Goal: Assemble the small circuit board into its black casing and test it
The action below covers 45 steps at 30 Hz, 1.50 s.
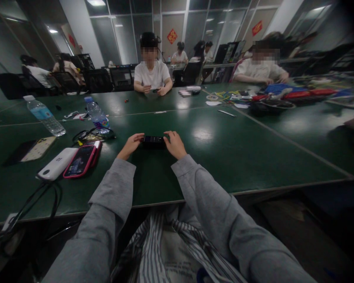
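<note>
A small black box-shaped device (153, 141) with a dark, shiny face is low over the green table in front of me. Whether it rests on the tabletop or is lifted slightly I cannot tell. My left hand (131, 145) grips its left end, thumb and fingers closed at the edge. At the right end my right hand (176, 144) has its fingers bent around the corner. Both grey sleeves reach forward over the table's front edge.
On the left lie a phone in a pink case (80, 160), a white power bank (56, 163), cables and a patterned phone case (39, 149). Two water bottles (45, 116) (96, 114) stand behind. Cords and tools (230, 96) clutter the far right. A person (152, 74) sits opposite.
</note>
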Each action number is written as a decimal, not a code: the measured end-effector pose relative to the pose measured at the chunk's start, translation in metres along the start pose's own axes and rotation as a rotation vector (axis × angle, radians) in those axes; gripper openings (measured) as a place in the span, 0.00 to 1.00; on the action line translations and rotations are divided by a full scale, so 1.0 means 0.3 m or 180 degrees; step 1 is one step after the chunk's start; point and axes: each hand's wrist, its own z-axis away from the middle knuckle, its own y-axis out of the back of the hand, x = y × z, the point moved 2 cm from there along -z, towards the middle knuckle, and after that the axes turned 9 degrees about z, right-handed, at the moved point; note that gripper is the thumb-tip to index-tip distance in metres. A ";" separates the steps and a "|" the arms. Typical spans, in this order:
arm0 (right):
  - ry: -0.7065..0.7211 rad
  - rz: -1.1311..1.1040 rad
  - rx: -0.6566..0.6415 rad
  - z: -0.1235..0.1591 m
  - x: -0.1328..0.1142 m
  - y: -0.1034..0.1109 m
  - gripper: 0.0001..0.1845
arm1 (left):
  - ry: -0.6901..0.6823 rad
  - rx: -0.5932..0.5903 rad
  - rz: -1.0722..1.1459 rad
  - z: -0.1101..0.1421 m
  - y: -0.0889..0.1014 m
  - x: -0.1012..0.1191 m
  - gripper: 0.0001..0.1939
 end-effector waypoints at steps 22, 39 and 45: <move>-0.0506 0.0009 -0.0386 0.013 0.019 -0.082 0.20 | -0.0281 0.0249 -0.1475 -0.027 0.009 -0.085 0.18; -0.0629 0.0082 -0.0750 0.005 0.041 -0.094 0.22 | -0.0135 0.0095 -0.0839 -0.062 -0.003 -0.132 0.16; -0.0581 0.0012 -0.0728 0.003 0.041 -0.095 0.20 | -0.0004 0.0173 -0.0699 -0.056 -0.008 -0.123 0.16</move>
